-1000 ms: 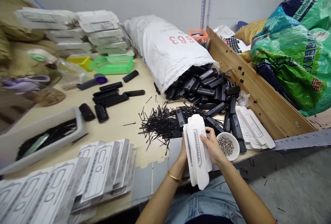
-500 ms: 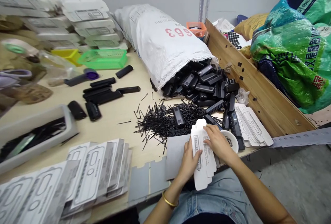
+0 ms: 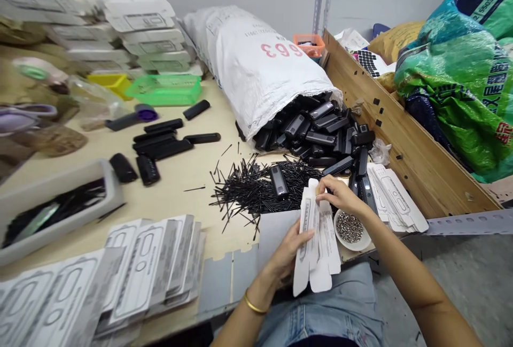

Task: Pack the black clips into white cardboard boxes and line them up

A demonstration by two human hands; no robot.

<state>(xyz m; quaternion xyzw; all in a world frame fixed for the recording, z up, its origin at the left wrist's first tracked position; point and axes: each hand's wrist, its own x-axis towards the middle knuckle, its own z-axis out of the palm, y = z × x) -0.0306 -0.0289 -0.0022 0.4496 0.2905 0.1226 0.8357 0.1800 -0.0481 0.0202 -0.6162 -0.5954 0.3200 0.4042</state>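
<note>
My left hand (image 3: 287, 253) grips a flat white printed carton (image 3: 316, 243) by its left edge, over my lap at the table's front edge. My right hand (image 3: 339, 194) pinches the carton's top flap, fingers closed on it. Just right of the carton sits a small white bowl of tiny metal screws (image 3: 350, 228). A heap of thin black pins (image 3: 252, 189) lies on the table behind the carton, with one black plastic case (image 3: 278, 181) lying on it.
A white woven sack (image 3: 260, 66) spills black cases (image 3: 316, 133) at centre. Flat cartons are fanned at front left (image 3: 148, 267) and at right (image 3: 395, 202). A grey tray (image 3: 60, 208), green basket (image 3: 166, 89), wooden divider (image 3: 401, 138) and green bag (image 3: 457, 79) surround.
The carton has turned from face-on to partly opened. My right hand moved from the carton's middle up to its top flap; my left hand shifted to its left edge.
</note>
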